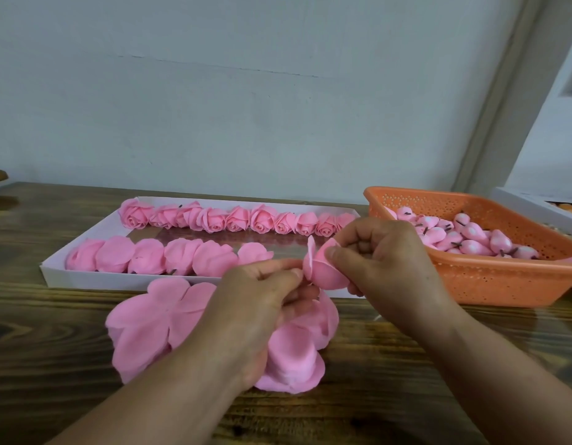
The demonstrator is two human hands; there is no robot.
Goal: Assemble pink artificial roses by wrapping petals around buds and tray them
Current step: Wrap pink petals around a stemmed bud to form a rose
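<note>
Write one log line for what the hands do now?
left hand: pinches petal | right hand: holds rose | tray: partly filled

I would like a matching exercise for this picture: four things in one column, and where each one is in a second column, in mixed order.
Things:
1. finished roses
2. bare buds
3. stack of loose petals
4. half-wrapped bud

Places:
A. lying on the wooden table, in front of the tray
B. held between the left hand and right hand
C. in the far row of the white tray
D. piled in the orange basket

Pairs: 1-C, 2-D, 3-A, 4-B
</note>
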